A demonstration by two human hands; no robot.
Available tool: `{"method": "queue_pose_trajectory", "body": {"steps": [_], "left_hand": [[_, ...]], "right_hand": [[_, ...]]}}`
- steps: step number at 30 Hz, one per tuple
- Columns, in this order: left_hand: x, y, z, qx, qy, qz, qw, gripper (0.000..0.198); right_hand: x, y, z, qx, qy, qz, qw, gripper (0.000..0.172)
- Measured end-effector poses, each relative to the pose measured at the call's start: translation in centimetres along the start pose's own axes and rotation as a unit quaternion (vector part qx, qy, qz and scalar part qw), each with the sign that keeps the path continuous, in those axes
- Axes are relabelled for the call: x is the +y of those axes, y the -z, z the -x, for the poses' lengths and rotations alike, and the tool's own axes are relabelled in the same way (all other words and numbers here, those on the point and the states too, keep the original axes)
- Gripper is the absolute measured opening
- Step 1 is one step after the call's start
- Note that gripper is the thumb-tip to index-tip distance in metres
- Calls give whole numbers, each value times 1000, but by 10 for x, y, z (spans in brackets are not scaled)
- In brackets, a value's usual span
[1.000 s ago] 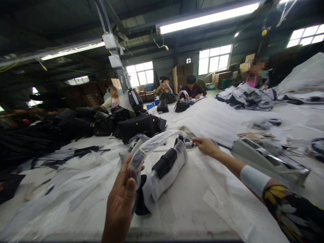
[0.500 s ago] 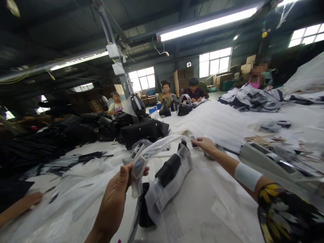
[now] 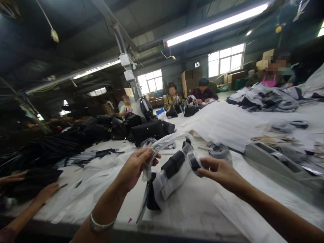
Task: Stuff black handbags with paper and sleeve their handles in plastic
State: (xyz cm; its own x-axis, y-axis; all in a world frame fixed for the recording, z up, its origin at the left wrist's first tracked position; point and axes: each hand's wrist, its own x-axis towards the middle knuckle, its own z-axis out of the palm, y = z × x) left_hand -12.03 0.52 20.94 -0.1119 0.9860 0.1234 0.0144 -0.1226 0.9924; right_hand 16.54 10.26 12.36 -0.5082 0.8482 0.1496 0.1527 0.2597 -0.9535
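Note:
A black handbag (image 3: 173,163) lies on the table in front of me, partly covered by white translucent wrapping (image 3: 168,189). A strap wrapped in clear film (image 3: 172,141) arches above the bag. My left hand (image 3: 135,168) pinches its left end between thumb and fingers, over the bag's near side. My right hand (image 3: 217,172) has thumb and fingers closed on the strap's dark right end, beside the bag. Film and fingers hide part of both ends.
Right of my right hand are a coiled wrapped strap (image 3: 219,150) and a grey tape dispenser (image 3: 275,162). Black bags (image 3: 148,131) are piled behind. White foam sheets (image 3: 227,121) spread at the back. A co-worker's hand (image 3: 48,192) works at left; several people sit across the table.
My right hand has come down and nearer, bringing the strap's right end beside the bag. My left hand has risen slightly with its end. The view has swung a little left.

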Motion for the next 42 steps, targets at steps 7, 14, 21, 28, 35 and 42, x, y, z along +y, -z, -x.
{"method": "queue_pose_trajectory", "body": {"steps": [7, 14, 21, 28, 35, 42], "left_hand": [[17, -9, -8, 61, 46, 33, 997, 38], [23, -15, -12, 15, 19, -48, 999, 42], [26, -19, -14, 19, -51, -111, 992, 38], [30, -25, -12, 20, -46, -167, 985, 44], [35, -17, -17, -94, 23, -190, 977, 50], [17, -16, -15, -47, 46, -64, 996, 43]], "right_hand": [[-24, -54, -17, -7, -42, -275, 961, 35], [-53, -95, -43, -19, -93, -519, 849, 27], [-81, -110, -37, 18, -46, -583, 811, 24], [-88, -117, -22, 39, -28, -622, 782, 27], [-95, -115, -29, 62, -31, -618, 783, 37], [-61, -80, -43, -24, 27, -355, 934, 44]]}}
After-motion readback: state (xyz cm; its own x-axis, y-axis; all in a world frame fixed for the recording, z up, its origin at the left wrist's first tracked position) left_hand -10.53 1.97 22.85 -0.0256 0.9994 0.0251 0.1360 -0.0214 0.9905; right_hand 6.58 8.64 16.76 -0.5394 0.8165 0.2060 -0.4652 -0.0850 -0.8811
